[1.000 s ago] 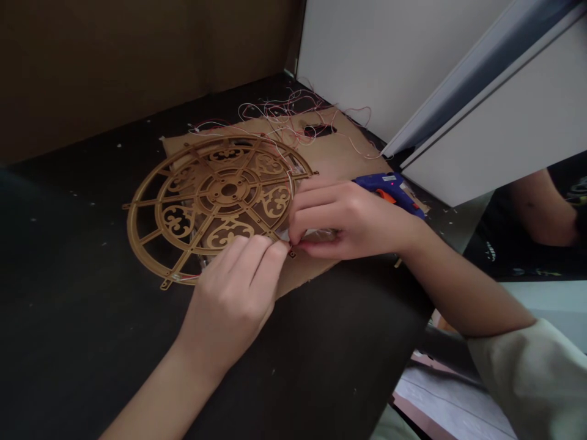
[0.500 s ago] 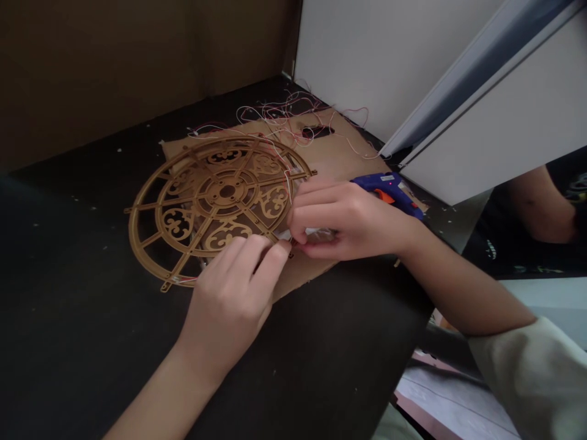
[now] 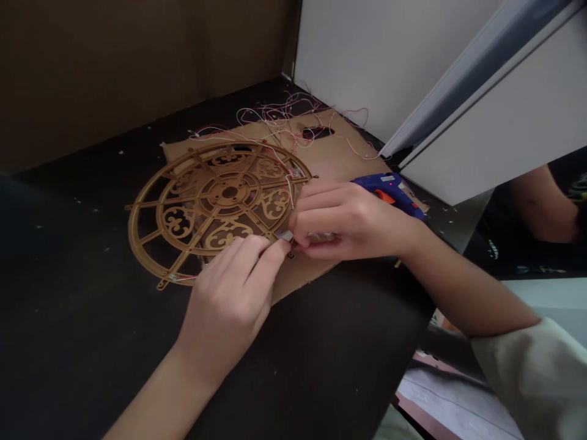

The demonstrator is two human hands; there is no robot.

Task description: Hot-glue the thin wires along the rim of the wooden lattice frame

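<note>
A round gold-coloured openwork frame point(image 3: 229, 194) with scroll patterns lies partly on a cardboard sheet point(image 3: 353, 146). Closed over its near rim, my left hand point(image 3: 233, 287) has its thumb and forefinger tips close to my right hand's. My right hand point(image 3: 339, 220) is closed in a pinch at the rim's right side. A thin white wire point(image 3: 290, 189) runs across the frame into the right fingers. A small pale piece point(image 3: 287, 234) shows between the two hands. The fingertips hide most of the spot where they meet.
Behind the frame lies a tangle of red and white wires point(image 3: 279, 116). A blue glue gun point(image 3: 389, 189) with an orange trigger rests right of my right hand. White panels point(image 3: 389, 61) stand behind. Another person's arm point(image 3: 545, 205) shows at the right.
The frame has tipped slightly, its far edge now a little lower in the view. Both hands stay almost in place, with the right fingers shifted slightly and more of the pale piece showing.
</note>
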